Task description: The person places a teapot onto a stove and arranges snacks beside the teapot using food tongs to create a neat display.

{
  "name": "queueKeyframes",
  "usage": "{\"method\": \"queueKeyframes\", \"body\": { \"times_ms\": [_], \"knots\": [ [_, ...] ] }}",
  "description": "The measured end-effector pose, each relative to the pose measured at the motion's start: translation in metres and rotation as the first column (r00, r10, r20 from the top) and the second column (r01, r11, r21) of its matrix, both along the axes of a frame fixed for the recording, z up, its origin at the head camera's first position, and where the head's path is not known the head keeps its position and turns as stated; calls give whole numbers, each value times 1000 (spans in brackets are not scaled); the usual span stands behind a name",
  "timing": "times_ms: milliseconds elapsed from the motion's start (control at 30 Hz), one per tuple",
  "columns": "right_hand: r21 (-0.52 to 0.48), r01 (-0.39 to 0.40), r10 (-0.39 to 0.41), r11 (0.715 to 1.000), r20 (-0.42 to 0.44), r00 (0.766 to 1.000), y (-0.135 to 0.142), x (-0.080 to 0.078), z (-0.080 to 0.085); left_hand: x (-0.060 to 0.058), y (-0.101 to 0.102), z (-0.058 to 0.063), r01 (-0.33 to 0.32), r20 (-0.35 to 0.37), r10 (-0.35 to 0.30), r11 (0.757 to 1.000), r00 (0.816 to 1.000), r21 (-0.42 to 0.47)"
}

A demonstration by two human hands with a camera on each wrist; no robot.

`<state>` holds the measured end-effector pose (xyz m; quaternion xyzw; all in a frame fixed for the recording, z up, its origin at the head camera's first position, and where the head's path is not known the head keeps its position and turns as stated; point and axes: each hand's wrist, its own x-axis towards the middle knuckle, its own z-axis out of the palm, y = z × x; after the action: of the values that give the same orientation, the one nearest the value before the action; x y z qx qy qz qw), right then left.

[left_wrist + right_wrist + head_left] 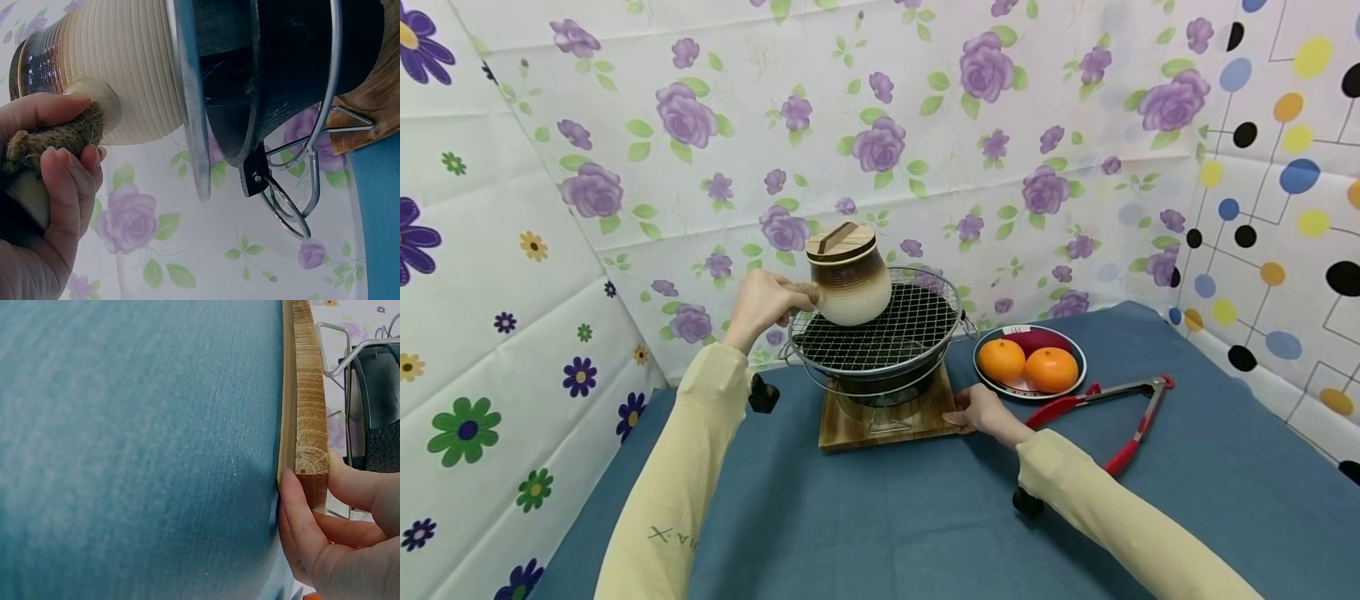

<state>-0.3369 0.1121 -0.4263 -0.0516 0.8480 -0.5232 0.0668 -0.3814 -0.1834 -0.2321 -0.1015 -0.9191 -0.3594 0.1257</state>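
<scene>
My left hand (765,304) grips the twine-wrapped side handle (59,140) of a ribbed cream-and-brown ceramic teapot (855,290). Its wooden lid (842,240) is on, and the pot overlaps the wire grill rack (917,321) in the head view. In the left wrist view the pot's base is right at the rack's rim. Beneath the rack is a round black charcoal grill (887,392) on wire legs, standing on a square wooden board (842,429). With thumb on top and fingers at the edge, my right hand (987,414) pinches the board's front right corner.
To the right of the grill, a dark-rimmed plate (1081,377) holds two oranges (1051,370) and a purple item (1041,338). Red-handled tongs (1142,429) lie spread beside my right forearm. A blue cloth (880,525) covers the table; a flowered curtain (880,108) hangs close behind.
</scene>
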Motion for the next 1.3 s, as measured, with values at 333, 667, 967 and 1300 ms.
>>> {"method": "queueKeyframes", "body": {
  "times_ms": [333,667,967,1300],
  "knots": [
    [6,-1,1,1000,10,1000,0,-1,-1,-2,-1,-2,-10,3,10,1000,1000,10],
    [2,4,-4,1000,31,1000,-1,-2,-1,-1,-1,-2,-19,13,18,1000,1000,2],
    [2,7,-7,1000,22,1000,-1,-2,-1,-1,0,-1,-4,2,4,1000,1000,-22],
    [13,17,-17,1000,15,1000,0,-1,0,-3,-4,4,47,23,-48,999,999,12]
  ]
}}
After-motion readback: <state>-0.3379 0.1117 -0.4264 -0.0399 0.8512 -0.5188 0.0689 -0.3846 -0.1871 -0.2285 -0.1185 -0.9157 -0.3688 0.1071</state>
